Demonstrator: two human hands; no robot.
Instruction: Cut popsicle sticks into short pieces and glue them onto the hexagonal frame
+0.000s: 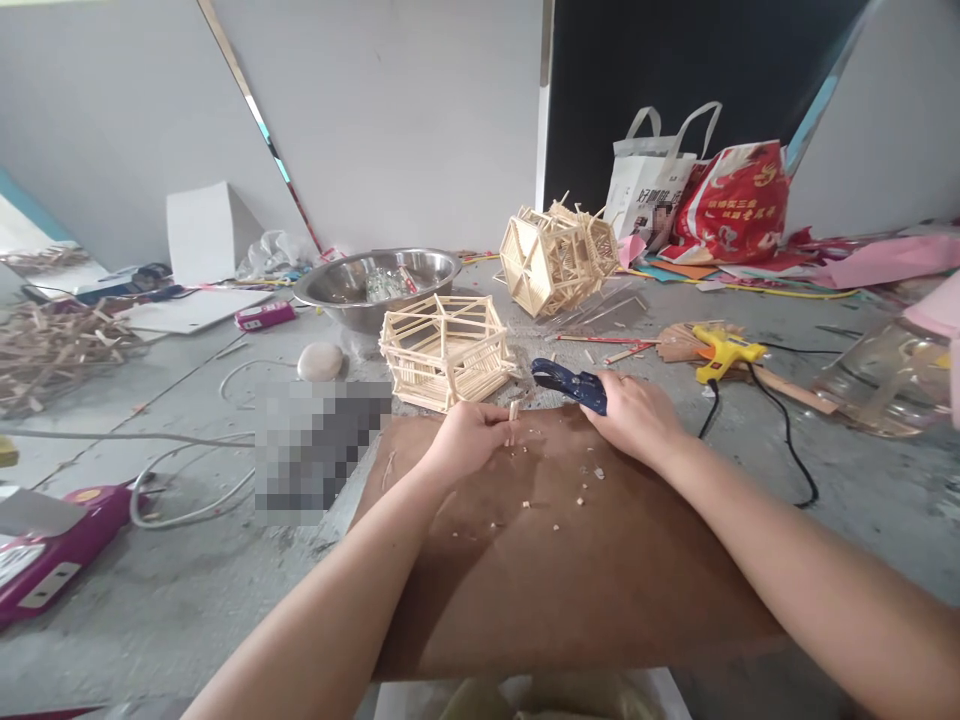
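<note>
My left hand (469,440) pinches a few short pale wooden sticks (514,411) upright between thumb and fingertips, above the far edge of a brown board (540,600). To its right, my right hand (634,415) is closed around a dark blue tool (570,383) with a long loop-shaped end pointing left. The tool's exact kind is unclear, and the fingers cover part of it. Small cut wood bits (526,505) lie scattered on the board. Just beyond my left hand stands an open hexagonal stick frame (446,350).
Behind are a metal bowl (337,295) and a larger stick model (555,255). A yellow glue gun (724,355) with a black cord lies right. At left are a stick pile (60,355), a purple power strip (75,550) and white cables. Bags (739,205) stand at the back.
</note>
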